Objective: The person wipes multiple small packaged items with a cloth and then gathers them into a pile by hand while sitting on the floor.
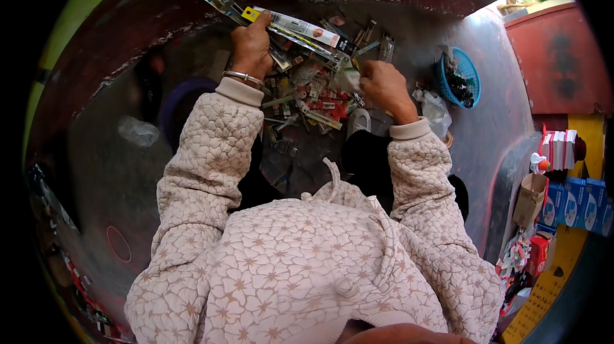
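Observation:
My left hand (251,48) is closed around several long, flat packages (302,29), fanned out and tilted down to the right. One has a yellow top, another is blue, and others are whitish or clear. To the right, my right hand (388,90) has its fingers closed at a crumpled, whitish see-through plastic piece (348,80), by the lower ends of those packages. Motion blurs this piece, so its kind is unclear. Beneath both hands a loose heap of small packages (325,106), many red, white or yellowish, lies spread on the dark floor.
A light blue plastic basket (475,67) with dark items stands at the right. Beside it lies a clear plastic bag (435,113). Another crumpled clear bag (138,131) is at the left, near a purple tub (181,108). Blue boxes (574,204) and a cardboard box (529,200) line the right edge.

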A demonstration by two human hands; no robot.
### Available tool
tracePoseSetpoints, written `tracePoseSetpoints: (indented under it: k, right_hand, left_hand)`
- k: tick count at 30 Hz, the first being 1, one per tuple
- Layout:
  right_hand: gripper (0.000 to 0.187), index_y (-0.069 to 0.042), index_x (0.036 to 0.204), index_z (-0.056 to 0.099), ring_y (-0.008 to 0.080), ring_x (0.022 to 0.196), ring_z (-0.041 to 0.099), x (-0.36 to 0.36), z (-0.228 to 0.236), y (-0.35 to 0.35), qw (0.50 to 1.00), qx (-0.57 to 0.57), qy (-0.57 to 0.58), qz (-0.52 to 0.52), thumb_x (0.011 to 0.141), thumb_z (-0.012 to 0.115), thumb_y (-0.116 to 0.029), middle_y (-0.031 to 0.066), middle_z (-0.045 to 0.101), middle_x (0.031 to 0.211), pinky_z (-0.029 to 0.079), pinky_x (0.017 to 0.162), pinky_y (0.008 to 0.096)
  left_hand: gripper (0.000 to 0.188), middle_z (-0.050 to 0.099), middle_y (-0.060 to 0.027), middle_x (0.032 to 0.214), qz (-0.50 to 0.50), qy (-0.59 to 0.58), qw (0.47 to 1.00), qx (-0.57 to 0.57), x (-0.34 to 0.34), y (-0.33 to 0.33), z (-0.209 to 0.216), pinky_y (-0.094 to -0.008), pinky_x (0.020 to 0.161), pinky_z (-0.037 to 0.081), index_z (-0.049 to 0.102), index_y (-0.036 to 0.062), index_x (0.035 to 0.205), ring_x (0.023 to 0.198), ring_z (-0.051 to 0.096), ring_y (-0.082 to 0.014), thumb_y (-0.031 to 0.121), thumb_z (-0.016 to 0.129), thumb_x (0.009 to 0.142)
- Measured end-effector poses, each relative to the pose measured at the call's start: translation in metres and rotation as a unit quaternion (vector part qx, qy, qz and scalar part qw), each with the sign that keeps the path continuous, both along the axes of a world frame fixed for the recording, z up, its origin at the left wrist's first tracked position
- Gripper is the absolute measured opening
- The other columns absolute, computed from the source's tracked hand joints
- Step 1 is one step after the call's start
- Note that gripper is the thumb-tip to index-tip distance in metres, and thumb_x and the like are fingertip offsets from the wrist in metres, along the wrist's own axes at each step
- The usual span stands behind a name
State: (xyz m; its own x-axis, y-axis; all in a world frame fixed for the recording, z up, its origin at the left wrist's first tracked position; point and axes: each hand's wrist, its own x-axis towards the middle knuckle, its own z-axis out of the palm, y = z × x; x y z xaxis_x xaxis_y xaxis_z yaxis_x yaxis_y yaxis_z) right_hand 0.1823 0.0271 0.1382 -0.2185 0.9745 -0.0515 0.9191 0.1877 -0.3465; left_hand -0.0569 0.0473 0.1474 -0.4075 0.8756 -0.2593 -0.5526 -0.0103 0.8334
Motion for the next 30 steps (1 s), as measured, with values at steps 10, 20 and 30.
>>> tracePoseSetpoints:
  k: [10,20,30]
  right_hand:
    - [0.019,-0.003,0.082,0.057,0.0219,0.068,0.060,-0.057,0.043,-0.002,0.937,0.162,0.309,0.034,0.075,0.063,-0.019,0.0102,0.060,0.076,0.047,0.062,0.0331]
    - [0.018,-0.007,0.084,0.063,0.0309,0.079,0.061,0.014,0.013,0.007,0.998,0.030,-0.039,-0.036,0.074,0.062,-0.022,0.0130,0.063,0.081,0.047,0.069,0.0404]
    - [0.038,-0.014,0.101,0.066,0.0172,0.085,0.059,-0.016,0.054,-0.002,0.887,0.000,0.416,0.201,0.071,0.060,0.007,0.0042,0.058,0.096,0.050,0.073,0.0275]
  left_hand:
    - [0.012,0.058,-0.0061,0.079,-0.009,-0.012,0.999,0.035,0.027,0.004,-0.029,-0.0298,0.055,0.050,0.053,-0.0016,0.085,0.066,0.059,-0.0160,0.008,0.059,0.082]
    - [0.010,0.059,-0.0071,0.082,-0.036,-0.058,0.997,-0.044,-0.001,0.000,0.006,-0.0289,0.052,0.052,0.054,0.0015,0.091,0.070,0.061,-0.0185,0.010,0.056,0.085]
    - [0.015,0.061,-0.0076,0.084,-0.211,-0.119,0.968,-0.066,0.010,-0.003,-0.010,-0.0286,0.055,0.054,0.056,0.0018,0.093,0.071,0.062,-0.0184,0.014,0.058,0.084]
